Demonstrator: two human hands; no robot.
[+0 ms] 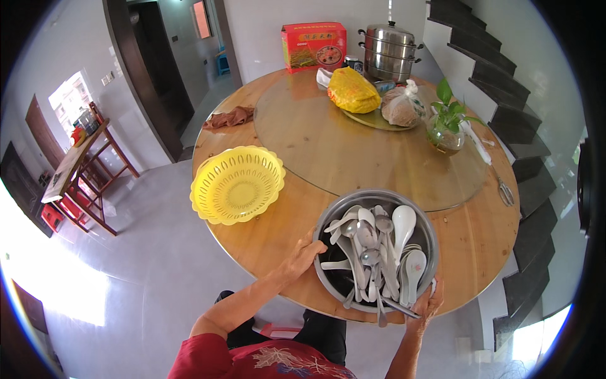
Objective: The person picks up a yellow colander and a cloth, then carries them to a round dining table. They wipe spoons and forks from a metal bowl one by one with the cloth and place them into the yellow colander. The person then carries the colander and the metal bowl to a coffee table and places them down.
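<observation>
A grey metal basin (432, 237) rests at the near edge of the round wooden table. In it lies a jumble of white spoons (415, 268) and metal spoons (370, 257), some handles poking over the rim. My left hand (307, 254) grips the basin's left rim, fingers bent over the edge. At the lower right my right hand (430, 303) holds the rim, partly hidden, beside a metal handle (402, 308) that sticks out. Left of the basin sits a yellow slotted plastic basket (243, 192), nothing in it.
A glass turntable (353, 167) covers the middle of the wooden table (262, 252). Toward its back stand a red box (314, 47), a steel steamer pot (388, 54), a yellow bag (353, 91) and a plant in a glass vase (445, 132). A brown cloth (230, 118) lies left, a whisk (505, 191) right.
</observation>
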